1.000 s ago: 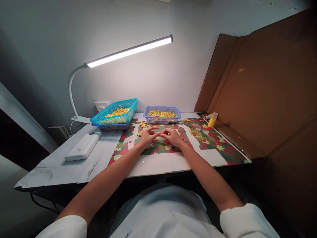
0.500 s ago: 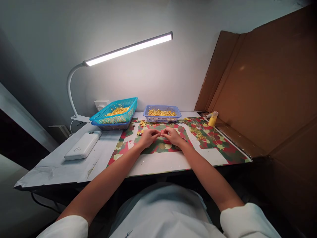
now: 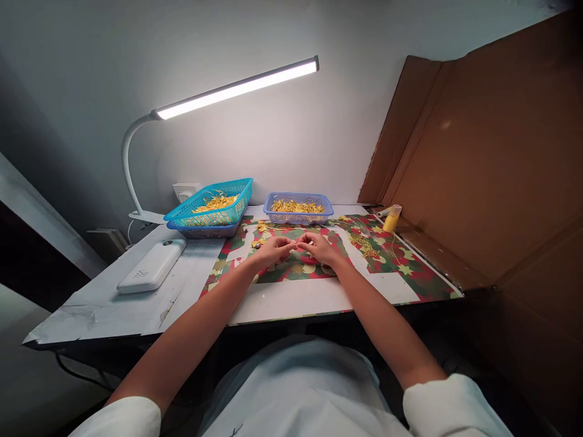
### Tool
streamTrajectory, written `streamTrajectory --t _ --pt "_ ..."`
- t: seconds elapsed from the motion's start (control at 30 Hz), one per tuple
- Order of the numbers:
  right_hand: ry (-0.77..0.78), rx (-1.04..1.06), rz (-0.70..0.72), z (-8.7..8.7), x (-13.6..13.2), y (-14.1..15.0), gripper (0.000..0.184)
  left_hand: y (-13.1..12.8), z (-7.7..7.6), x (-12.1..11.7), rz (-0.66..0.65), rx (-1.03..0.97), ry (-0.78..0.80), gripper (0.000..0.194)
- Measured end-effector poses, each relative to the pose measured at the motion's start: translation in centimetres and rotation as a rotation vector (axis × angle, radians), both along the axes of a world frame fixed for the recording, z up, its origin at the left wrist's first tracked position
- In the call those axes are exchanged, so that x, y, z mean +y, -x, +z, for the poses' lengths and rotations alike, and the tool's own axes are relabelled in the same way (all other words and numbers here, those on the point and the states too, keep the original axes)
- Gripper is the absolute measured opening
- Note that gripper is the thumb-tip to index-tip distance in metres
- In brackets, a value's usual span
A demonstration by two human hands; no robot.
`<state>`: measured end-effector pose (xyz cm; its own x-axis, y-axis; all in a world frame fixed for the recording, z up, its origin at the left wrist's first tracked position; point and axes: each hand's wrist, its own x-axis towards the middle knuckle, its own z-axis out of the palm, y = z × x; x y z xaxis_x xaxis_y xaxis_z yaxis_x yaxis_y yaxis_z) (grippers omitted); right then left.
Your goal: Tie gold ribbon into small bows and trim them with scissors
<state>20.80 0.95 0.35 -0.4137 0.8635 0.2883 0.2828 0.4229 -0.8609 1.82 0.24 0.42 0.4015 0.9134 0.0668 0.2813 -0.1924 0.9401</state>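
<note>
My left hand (image 3: 274, 250) and my right hand (image 3: 317, 247) meet fingertip to fingertip over the middle of the patterned mat (image 3: 291, 276). Both are closed in a pinch, and what lies between the fingertips is too small to make out. A faint thin line shows just below the left fingers. Close beyond my left hand lie small gold pieces (image 3: 268, 226) with thin stems. To the right of my right hand is a loose heap of fine gold strands (image 3: 364, 245).
A turquoise basket (image 3: 246, 197) of gold pieces rests on a blue one at the back left. Another blue basket (image 3: 272, 215) holds more. A yellow thread spool (image 3: 392, 219) stands right, near cardboard (image 3: 492, 158). A white power bank (image 3: 152, 267) lies left, under a lamp (image 3: 237, 90).
Both hands stay at nearly the same spot, still pinching. The left hand has shifted very slightly, and a thin line now shows under its fingers.
</note>
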Motion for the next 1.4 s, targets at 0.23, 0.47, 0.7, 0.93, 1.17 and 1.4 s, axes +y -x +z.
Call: streamTrajectory --t 0.23,0.47,0.7,0.93,1.17,1.4 --pt "-0.278 0.074 -0.201 0.3 -0.4 0.0 0.014 0.0 0.2 -0.1 0.02 -0.112 0.079 0.052" --pt "-0.336 0.011 -0.094 0.6 -1.3 0.4 0.018 -0.1 0.6 -0.5 0.018 -0.104 0.053 0.049" --pt "-0.33 -0.054 -0.084 0.4 -0.9 0.2 0.027 -0.3 0.4 -0.4 0.037 -0.055 -0.038 0.047" --pt "-0.261 -0.053 -0.098 0.2 -0.5 -0.1 0.021 0.2 -0.3 0.2 -0.022 0.05 -0.142 0.042" --pt "-0.228 -0.037 -0.119 -0.1 -0.2 -0.2 0.016 -0.1 -0.3 0.0 -0.081 0.223 -0.251 0.029" --pt "-0.134 -0.082 -0.108 -0.4 0.1 -0.5 0.021 0.3 0.1 0.1 -0.019 0.163 -0.162 0.042"
